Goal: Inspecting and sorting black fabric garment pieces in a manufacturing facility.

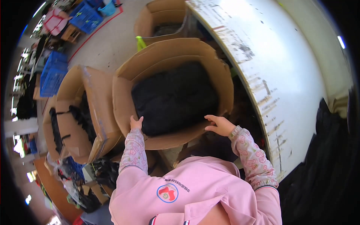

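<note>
In front of me stands a large open cardboard box [125, 88] with a folded bundle of black fabric [174, 95] lying inside it. My left hand [136, 123] is at the box's near left side, by the corner of the bundle, thumb and fingers apart. Over the near right part of the box is my right hand [220, 125], its thumb and forefinger spread beside the black fabric. Neither hand shows anything in its grasp. Whether the left fingertips touch the cardboard I cannot tell. Both forearms wear flowered sleeve covers.
A second cardboard box [101, 101] with black strips in it adjoins on the left. Another box [144, 22] stands beyond. A long white worn table [285, 71] runs along the right, with black fabric [318, 176] near it. Blue crates [54, 73] stand far left.
</note>
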Tool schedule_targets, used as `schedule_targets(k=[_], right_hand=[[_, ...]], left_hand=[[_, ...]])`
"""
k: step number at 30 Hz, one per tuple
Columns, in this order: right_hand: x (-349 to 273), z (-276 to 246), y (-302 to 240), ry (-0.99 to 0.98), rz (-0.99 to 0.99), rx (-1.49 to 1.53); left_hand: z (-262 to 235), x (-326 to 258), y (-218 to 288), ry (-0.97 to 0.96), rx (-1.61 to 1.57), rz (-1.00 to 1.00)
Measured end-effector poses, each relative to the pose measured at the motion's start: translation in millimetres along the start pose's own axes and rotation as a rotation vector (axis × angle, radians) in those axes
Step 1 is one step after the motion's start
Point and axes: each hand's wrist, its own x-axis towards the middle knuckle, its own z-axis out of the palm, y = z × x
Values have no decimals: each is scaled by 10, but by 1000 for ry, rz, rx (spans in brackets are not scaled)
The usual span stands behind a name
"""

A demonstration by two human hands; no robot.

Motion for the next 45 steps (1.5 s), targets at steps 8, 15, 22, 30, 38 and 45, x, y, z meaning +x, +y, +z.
schedule_targets(k=[8, 15, 22, 30, 38, 45], right_hand=[[-2159, -693, 437, 759, 171, 660], [-5426, -266, 1348, 1735, 1032, -354], [-6415, -440, 1352, 1320, 1562, 26], [-6721, -1234, 2116, 1340, 1525, -468], [-7071, -1971, 3067, 1096, 1734, -919], [-7677, -2591, 3223, 1058, 1981, -679]], left_hand=[[802, -480, 2133, -594, -396, 467], [1313, -3016, 4256, -953, -599, 1066], [1828, -4572, 4232, -1443, -383, 1201], [2168, -5128, 3789, -1054, 40, 1678], [2184, -5257, 3773, -906, 76, 1754], [2104, -5362, 3807, -777, 162, 1880]])
